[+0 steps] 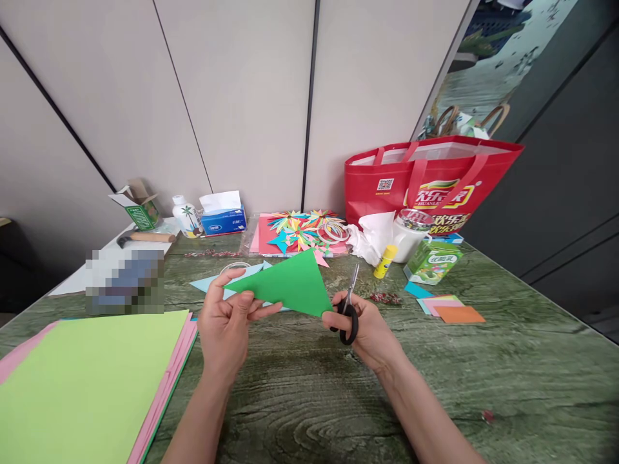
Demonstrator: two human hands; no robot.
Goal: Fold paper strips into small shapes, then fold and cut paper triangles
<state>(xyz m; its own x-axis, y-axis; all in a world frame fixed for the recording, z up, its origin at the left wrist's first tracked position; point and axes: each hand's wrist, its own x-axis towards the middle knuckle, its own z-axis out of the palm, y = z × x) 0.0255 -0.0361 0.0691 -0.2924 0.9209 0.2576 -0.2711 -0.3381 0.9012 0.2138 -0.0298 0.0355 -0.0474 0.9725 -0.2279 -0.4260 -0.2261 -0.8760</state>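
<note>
My left hand (227, 322) pinches the left corner of a green folded paper triangle (293, 283), held just above the green wood-grain table (309, 399). Fingers of my right hand (370, 328) sit in the black handles of a pair of scissors (349, 303). The blades point up and away, right beside the triangle's right corner. A light blue paper piece (207, 281) lies on the table behind the triangle.
A stack of large light green and pink sheets (91, 386) lies front left. Small coloured squares (452, 309), a green carton (432, 261), a yellow glue stick (385, 261), a white jar (411, 233), paper stars (302, 232), a tissue box (223, 219) and a red bag (425, 180) stand behind.
</note>
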